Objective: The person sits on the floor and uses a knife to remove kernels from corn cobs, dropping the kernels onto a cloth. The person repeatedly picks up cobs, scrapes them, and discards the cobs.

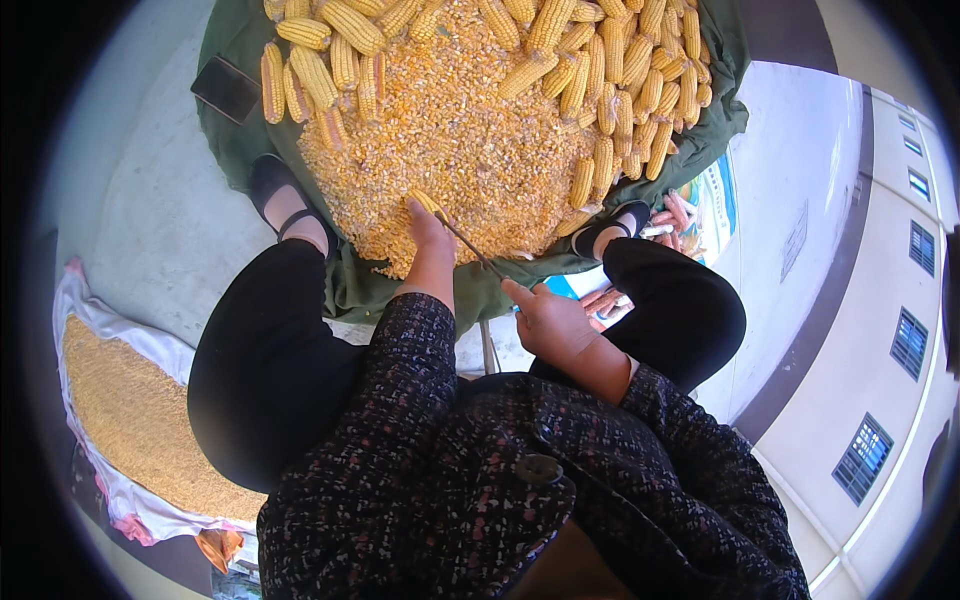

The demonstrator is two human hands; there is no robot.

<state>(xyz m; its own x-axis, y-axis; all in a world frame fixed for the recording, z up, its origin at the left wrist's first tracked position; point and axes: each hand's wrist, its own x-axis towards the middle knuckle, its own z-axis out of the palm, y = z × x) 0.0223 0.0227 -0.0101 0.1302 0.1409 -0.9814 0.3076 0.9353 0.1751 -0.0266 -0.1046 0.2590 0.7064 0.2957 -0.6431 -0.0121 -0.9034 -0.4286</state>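
My left hand (433,232) is closed around a yellow corn cob (424,201), held low over the near edge of a heap of loose corn kernels (465,142). In my right hand (551,319) is the end of a thin, dark metal rod-like tool (478,253). The rod slants up and left, and its far tip meets the cob beside my left hand. My fingers hide much of the cob. Whole corn cobs (637,75) are piled along the right of the heap, and more cobs (311,75) lie at its upper left.
A green cloth (247,142) lies under the corn, with a dark phone (226,89) on its left side. Stripped reddish cobs (679,214) rest on a printed sack at right. Grain (142,412) is spread on a white sheet at lower left. My feet flank the heap.
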